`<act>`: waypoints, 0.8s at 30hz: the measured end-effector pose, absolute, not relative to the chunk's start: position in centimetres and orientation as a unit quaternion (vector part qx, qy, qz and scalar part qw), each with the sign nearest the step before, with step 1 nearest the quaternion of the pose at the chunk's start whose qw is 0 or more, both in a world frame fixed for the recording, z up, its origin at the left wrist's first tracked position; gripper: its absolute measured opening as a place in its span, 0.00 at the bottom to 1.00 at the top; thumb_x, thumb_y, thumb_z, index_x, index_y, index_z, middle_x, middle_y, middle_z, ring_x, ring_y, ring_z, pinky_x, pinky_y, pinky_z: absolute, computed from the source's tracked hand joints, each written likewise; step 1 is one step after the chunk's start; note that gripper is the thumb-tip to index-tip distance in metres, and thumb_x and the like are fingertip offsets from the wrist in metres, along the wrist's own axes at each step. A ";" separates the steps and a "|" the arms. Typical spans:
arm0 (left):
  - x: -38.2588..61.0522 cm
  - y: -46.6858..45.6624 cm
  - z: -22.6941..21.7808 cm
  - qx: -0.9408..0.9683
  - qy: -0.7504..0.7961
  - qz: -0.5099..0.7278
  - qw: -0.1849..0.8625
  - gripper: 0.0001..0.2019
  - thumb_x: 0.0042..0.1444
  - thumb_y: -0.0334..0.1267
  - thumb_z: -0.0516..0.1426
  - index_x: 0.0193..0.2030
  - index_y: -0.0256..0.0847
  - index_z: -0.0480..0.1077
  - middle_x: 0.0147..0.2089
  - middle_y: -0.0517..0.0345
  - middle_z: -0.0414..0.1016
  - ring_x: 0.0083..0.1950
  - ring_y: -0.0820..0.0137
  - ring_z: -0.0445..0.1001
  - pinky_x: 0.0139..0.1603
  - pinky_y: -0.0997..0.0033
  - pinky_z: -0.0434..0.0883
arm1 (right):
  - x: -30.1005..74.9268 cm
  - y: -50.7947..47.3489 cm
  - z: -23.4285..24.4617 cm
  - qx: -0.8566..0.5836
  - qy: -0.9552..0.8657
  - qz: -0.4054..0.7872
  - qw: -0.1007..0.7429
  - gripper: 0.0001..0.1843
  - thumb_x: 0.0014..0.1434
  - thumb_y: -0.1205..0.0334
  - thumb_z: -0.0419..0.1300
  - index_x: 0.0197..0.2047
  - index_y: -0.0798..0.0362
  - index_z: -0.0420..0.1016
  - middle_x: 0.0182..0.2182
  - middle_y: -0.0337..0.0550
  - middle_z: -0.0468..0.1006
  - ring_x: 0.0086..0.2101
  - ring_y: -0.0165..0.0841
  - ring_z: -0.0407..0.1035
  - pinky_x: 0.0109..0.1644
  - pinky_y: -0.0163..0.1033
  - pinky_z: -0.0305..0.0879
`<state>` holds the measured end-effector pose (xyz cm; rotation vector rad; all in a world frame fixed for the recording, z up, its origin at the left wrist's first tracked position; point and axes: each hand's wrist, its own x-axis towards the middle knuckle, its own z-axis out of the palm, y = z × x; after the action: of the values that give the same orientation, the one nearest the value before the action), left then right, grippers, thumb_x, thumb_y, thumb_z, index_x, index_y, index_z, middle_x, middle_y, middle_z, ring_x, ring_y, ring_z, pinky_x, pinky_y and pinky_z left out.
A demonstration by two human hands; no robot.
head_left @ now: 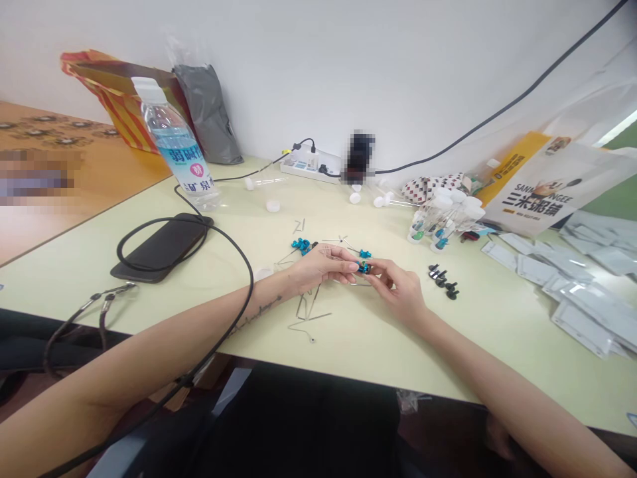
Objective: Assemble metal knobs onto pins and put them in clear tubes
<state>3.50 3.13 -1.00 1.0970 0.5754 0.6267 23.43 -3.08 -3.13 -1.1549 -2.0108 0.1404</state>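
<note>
Above the middle of the table, my left hand (326, 267) and my right hand (399, 291) meet, both closed at the fingertips on a small blue and black metal part (363, 267). Its exact kind is too small to make out, and my fingers cover some of it. Just behind my hands lies another small blue part (365, 253). A cluster of blue parts (300, 246) rests beyond my left hand. Thin bent metal rods (309, 309) are scattered around and under my left wrist. To the right of my right hand sit several small black knob-like pieces (442, 281).
Clear tubes with white caps (444, 216) stand at the right; flat plastic packets (582, 325) lie beyond them. A water bottle (176, 149), a dark phone (162, 249) and a looping black cable (247, 265) are on the left. A power strip (308, 167) sits against the wall.
</note>
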 end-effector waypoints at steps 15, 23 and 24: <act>3.5 3.2 -1.0 0.508 0.264 0.289 0.767 0.09 0.46 0.33 0.66 0.33 0.31 0.74 0.27 0.55 0.77 0.28 0.75 0.77 0.31 0.79 0.73 | 23.4 -3.1 -3.1 -0.460 -0.793 0.063 0.395 0.12 0.62 0.59 0.54 0.49 0.50 0.66 0.32 0.40 0.78 0.19 0.24 0.64 0.25 0.31 0.63; 3.5 3.2 -1.1 0.510 0.267 0.289 0.765 0.09 0.46 0.32 0.66 0.33 0.31 0.74 0.28 0.56 0.77 0.29 0.74 0.77 0.31 0.79 0.73 | 23.4 -3.1 -3.1 -0.459 -0.794 0.059 0.394 0.13 0.62 0.58 0.54 0.49 0.51 0.67 0.30 0.40 0.77 0.18 0.24 0.63 0.24 0.31 0.62; 3.5 3.2 -1.1 0.511 0.267 0.288 0.765 0.09 0.46 0.32 0.66 0.33 0.31 0.74 0.28 0.56 0.77 0.29 0.74 0.77 0.31 0.79 0.73 | 23.4 -3.1 -3.1 -0.459 -0.794 0.058 0.394 0.13 0.62 0.58 0.54 0.49 0.51 0.67 0.30 0.40 0.77 0.18 0.24 0.63 0.24 0.31 0.62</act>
<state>3.48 3.22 -1.10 1.1103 0.5810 0.6265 23.39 -3.11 -3.11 -1.1636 -2.0157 0.1477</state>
